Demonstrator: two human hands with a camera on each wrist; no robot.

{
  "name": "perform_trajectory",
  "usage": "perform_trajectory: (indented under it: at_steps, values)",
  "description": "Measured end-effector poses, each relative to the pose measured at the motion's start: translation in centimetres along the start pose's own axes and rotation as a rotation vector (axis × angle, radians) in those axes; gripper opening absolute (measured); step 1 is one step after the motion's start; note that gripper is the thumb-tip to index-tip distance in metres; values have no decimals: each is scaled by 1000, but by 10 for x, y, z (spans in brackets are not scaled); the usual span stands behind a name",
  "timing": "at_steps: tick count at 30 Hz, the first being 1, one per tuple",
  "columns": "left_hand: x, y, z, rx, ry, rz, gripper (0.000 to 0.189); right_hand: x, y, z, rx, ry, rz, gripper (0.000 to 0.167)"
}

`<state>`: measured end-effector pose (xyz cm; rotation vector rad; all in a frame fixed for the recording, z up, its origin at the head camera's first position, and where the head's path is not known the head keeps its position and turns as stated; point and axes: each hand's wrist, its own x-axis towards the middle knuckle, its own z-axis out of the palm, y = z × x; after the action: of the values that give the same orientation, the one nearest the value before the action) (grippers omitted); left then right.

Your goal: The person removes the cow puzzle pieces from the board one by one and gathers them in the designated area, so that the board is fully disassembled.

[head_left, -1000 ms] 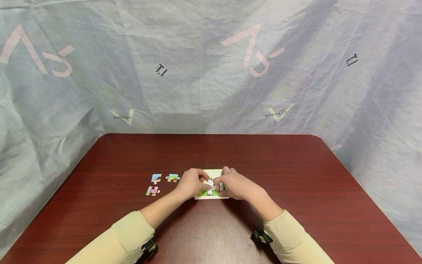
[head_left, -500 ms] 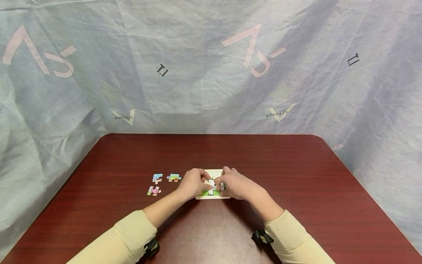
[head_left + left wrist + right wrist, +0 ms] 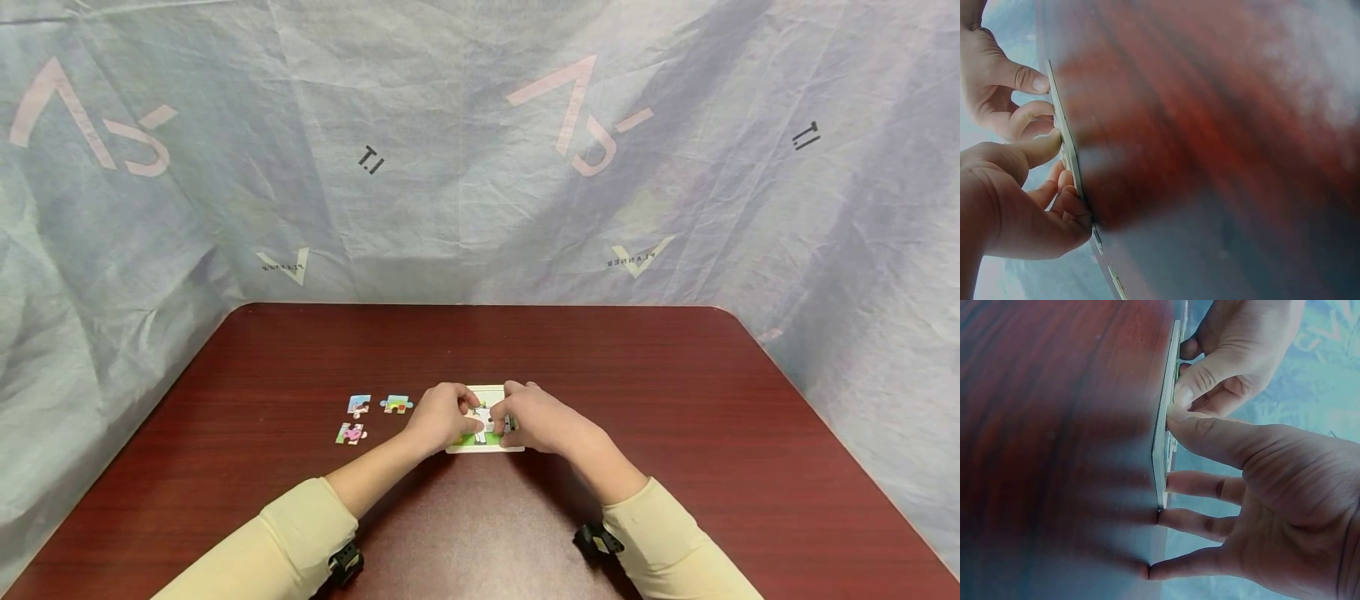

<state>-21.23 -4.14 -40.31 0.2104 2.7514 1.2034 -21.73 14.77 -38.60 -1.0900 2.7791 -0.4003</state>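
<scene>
On dark red desk (image 3: 480,342), find the puzzle board (image 3: 487,449) lying between and below left hand (image 3: 437,417), narrowly bent, unclear if pinching anything, and right hand (image 3: 546,422), with spread fingers, touched by both.

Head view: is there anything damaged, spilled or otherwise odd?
Nothing visible looks spilled or damaged. Three loose puzzle pieces lie on the table beside the puzzle board. Only the "PLANNER" lettering on the cloth looks odd: it appears mirrored.

The reddish-brown table (image 3: 480,343) bears a pale-rimmed puzzle board (image 3: 486,449) with three loose jigsaw pieces (image 3: 396,404) to its left.
</scene>
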Motion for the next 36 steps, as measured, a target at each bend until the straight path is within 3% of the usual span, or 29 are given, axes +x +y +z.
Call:
perform_trajectory:
  at_steps: [11,20,36]
  values:
    - [-1,2,0,37,53,10,24,1,0,1,14,0,8,17]
    - [0,0,-1,26,130,75,12,0,-1,1,9,4,17,18]
    - [-5,-10,-9,-132,136,43,6,-1,-1,1,43,17,23,21]
